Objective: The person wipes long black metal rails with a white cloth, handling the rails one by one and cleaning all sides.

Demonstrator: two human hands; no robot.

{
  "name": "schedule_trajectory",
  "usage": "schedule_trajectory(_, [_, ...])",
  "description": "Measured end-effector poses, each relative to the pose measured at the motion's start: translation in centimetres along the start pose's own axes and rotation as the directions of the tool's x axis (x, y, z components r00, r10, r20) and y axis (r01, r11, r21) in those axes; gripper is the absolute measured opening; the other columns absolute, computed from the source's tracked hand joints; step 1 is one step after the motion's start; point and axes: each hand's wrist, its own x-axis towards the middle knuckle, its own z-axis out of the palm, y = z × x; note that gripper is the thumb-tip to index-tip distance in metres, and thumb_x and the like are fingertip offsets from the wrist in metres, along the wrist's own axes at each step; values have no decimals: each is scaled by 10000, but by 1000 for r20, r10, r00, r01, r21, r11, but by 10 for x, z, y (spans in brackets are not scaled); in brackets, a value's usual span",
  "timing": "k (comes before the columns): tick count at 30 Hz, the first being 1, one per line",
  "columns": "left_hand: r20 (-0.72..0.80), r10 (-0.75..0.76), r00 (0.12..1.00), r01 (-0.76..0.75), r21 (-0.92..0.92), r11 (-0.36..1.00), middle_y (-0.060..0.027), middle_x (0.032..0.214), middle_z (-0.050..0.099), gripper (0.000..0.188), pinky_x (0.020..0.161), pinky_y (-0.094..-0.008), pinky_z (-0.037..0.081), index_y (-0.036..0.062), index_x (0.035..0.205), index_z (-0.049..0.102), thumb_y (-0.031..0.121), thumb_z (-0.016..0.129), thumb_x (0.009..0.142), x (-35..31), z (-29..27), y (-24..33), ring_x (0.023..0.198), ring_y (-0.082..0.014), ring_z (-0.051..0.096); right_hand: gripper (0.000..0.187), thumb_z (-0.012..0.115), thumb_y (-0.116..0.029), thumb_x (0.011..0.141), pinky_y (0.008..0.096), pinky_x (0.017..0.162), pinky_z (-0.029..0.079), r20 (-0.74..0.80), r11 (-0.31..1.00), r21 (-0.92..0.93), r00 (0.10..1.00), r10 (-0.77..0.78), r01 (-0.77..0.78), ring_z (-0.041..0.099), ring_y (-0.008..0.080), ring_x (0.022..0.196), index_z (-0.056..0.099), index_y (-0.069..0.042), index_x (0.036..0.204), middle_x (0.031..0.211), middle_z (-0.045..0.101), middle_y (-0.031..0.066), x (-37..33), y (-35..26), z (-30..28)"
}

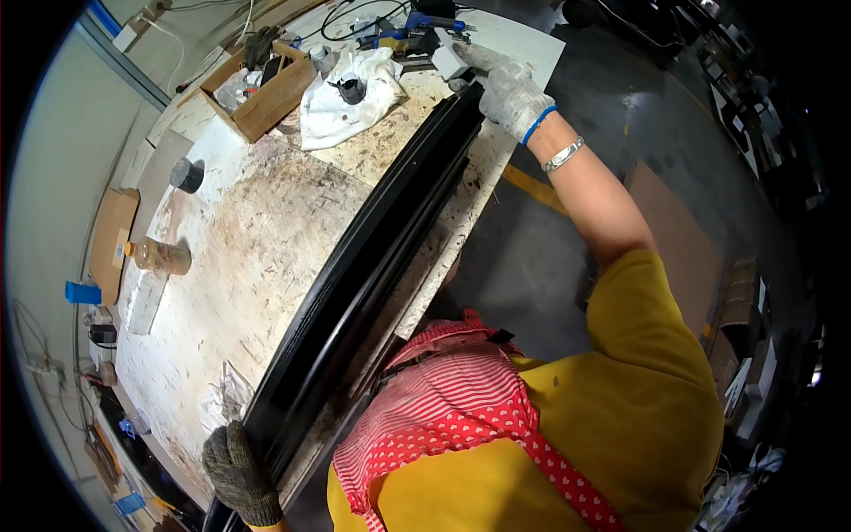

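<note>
At lower left, our dark-knit-gloved left hand (pixel 241 479) touches a long, glossy black strip (pixel 363 266), fingers together; its grip we cannot tell. At upper centre, beyond the strip, our white-gloved right hand (pixel 510 93) pinches a white block (pixel 450 62).

L hand (pixel 239 474) prob. touching blk strip (pixel 372 232).

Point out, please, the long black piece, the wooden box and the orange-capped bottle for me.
Long black piece (pixel 359 257), head view: middle of its length.
Wooden box (pixel 277 102), head view: its side wall.
Orange-capped bottle (pixel 165 257), head view: side of its body.
</note>
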Motion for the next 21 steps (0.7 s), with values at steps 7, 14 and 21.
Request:
schedule_trajectory(7, [119, -74, 990, 122, -475, 872, -246, 1431, 479, 662, 1045, -505, 414, 37, 1324, 498, 238, 801, 770, -1, 6, 9, 1248, -436, 525, 596, 674, 21, 790, 329, 992, 509, -13, 975, -169, 989, -149, 145, 618, 276, 1155, 562, -92, 1364, 1287, 627, 110, -21, -27, -10])
schedule_trajectory(14, [301, -190, 935, 288, -327, 900, -226, 1299, 591, 951, 1028, -485, 424, 5, 1411, 465, 416, 867, 655, 8, 17, 7, 1172, -415, 562, 241, 540, -142, 1023, 305, 807, 562, -328, 810, 567, 943, 55, 150, 636, 164, 973, 626, 3, 1195, 1121, 656, 60, 3, -9, -52])
schedule_trajectory(21, [261, -151, 953, 224, -279, 934, -228, 1294, 586, 975, 1023, -502, 412, 3, 1389, 484, 640, 743, 697, -7, 29, -9, 1185, -433, 541, 400, 689, -202, 922, 285, 995, 471, 370, 898, 374, 925, 85, -232, 616, 172, 1088, 636, -36, 1282, 1204, 662, 77, -11, -20, -84])
